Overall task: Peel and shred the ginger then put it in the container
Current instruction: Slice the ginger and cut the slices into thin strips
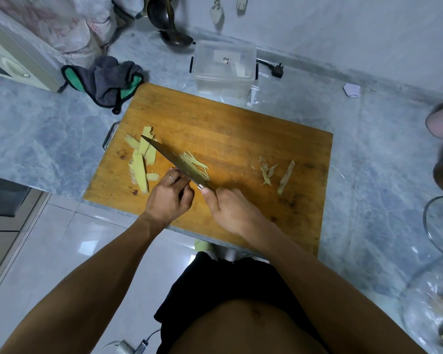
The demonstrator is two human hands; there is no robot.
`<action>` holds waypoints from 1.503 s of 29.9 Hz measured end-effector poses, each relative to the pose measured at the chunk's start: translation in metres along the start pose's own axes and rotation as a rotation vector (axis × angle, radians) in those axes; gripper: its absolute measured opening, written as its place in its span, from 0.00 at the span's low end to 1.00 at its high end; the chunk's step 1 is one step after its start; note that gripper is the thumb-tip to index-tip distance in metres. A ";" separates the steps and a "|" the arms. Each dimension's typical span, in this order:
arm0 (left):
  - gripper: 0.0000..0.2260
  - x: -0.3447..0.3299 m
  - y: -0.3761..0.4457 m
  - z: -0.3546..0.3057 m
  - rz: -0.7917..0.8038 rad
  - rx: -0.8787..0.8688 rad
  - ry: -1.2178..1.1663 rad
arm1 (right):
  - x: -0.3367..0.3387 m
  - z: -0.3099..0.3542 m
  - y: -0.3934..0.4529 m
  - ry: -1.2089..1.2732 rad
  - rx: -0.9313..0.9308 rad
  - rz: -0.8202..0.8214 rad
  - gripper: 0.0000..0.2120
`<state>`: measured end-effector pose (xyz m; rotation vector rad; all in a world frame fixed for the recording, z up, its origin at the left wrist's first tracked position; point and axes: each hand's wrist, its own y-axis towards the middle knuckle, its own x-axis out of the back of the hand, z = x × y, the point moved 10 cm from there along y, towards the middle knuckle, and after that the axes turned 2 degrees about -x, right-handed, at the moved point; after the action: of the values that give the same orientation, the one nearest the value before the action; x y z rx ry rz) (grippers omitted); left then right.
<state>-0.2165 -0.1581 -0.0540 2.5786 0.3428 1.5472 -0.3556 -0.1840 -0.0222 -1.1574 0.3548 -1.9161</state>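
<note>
The right hand (230, 210) grasps the knife (175, 162) over ginger shreds (196, 166). The left hand (169, 195), fingers curled, pins ginger on the cutting board (228, 129).

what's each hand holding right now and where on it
Right hand grips the knife by its handle. Left hand seems to steady ginger beside the blade; its hold is hidden.

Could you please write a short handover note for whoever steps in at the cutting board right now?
Right hand grips the knife, blade slanting across the cutting board.
Left hand, fingers curled, rests at the blade's left side; what it holds is hidden.
Fine ginger shreds lie just right of the blade.
Peeled ginger slices wait at the board's left; peel scraps lie at its right.
The clear container stands behind the board, no ginger in it.
Done: peeling, some shredding. Left: shred the slices, move the shreds to the container.
</note>
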 end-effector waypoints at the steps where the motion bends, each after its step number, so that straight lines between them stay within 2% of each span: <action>1: 0.12 -0.001 -0.001 0.000 0.004 -0.001 -0.001 | 0.001 -0.003 -0.003 0.004 0.001 -0.002 0.28; 11: 0.12 -0.001 -0.001 0.003 -0.023 -0.010 -0.015 | 0.006 -0.014 -0.010 0.018 0.001 0.003 0.25; 18: 0.11 0.007 -0.001 -0.004 -0.090 -0.005 0.046 | 0.001 -0.009 -0.011 -0.001 0.041 -0.031 0.29; 27: 0.16 0.000 -0.005 0.002 -0.019 0.033 0.050 | 0.005 -0.024 -0.023 -0.012 0.035 -0.018 0.29; 33: 0.15 0.005 -0.004 -0.001 -0.054 0.018 0.039 | 0.004 -0.026 -0.019 0.003 0.018 -0.021 0.27; 38: 0.12 0.007 -0.003 -0.004 -0.095 0.004 0.030 | 0.002 -0.018 -0.017 0.002 0.015 -0.018 0.31; 45: 0.14 0.005 -0.003 -0.001 -0.067 0.019 0.044 | 0.002 -0.018 -0.019 -0.014 0.022 -0.026 0.29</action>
<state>-0.2152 -0.1534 -0.0497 2.5233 0.4456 1.5868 -0.3808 -0.1778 -0.0190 -1.1657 0.3112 -1.9287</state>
